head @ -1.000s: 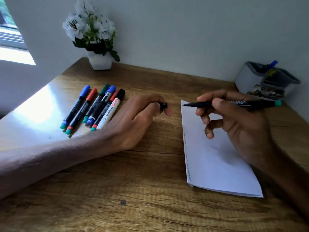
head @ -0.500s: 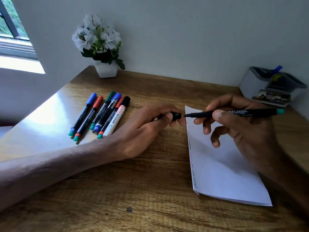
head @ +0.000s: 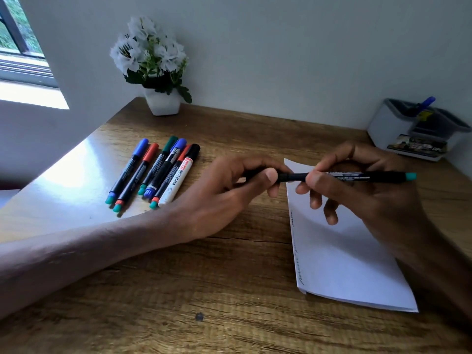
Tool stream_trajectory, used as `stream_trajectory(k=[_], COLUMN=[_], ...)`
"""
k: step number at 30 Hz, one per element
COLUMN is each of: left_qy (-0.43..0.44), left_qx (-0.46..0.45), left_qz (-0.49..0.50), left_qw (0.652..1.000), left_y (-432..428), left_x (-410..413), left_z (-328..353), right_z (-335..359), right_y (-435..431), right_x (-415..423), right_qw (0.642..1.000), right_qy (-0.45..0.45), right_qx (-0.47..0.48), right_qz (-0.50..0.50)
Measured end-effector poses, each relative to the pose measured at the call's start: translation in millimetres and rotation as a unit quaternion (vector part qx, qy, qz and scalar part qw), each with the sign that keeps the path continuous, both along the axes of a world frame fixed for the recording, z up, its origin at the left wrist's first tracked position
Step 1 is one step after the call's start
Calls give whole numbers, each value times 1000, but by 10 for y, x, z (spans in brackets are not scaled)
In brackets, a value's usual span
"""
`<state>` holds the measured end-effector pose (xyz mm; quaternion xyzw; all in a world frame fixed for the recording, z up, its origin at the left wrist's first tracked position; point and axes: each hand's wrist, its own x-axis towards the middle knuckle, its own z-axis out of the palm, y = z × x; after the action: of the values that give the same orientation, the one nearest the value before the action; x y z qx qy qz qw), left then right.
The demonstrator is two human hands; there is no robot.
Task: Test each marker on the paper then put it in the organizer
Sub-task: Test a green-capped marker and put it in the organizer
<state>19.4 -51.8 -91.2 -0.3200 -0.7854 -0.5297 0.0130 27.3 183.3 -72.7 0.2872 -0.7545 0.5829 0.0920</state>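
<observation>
My right hand (head: pixel 362 195) grips a thin black marker (head: pixel 357 176) with a teal end, held level above the top of the white paper (head: pixel 350 259). My left hand (head: pixel 229 192) pinches the marker's black cap (head: pixel 258 173), which now sits over the tip. Faint scribbles run down the paper's left edge. Several more markers (head: pixel 155 172) lie side by side on the desk to the left. The grey and white organizer (head: pixel 398 129) stands at the back right with a blue marker (head: pixel 421 105) in it.
A white pot of white flowers (head: pixel 158 72) stands against the wall at the back left. The wooden desk (head: pixel 178 290) meets the wall behind and on the right. A window is at the far left.
My left hand has brought the cap rightwards onto the marker's tip, which was bare before. The right hand has kept the marker level over the paper.
</observation>
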Motion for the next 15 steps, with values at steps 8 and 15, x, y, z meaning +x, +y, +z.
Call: stream_trajectory(k=[8, 15], left_qy=[-151, -221], left_qx=[127, 140], left_qz=[-83, -98], left_qw=[977, 960], left_y=[1, -7], left_x=[-57, -103], left_z=[-65, -76], right_z=[-54, -33], right_y=[-57, -41], right_x=[-9, -24], right_qw=[999, 991], right_qy=[49, 111], right_qx=[13, 70], right_qz=[7, 25])
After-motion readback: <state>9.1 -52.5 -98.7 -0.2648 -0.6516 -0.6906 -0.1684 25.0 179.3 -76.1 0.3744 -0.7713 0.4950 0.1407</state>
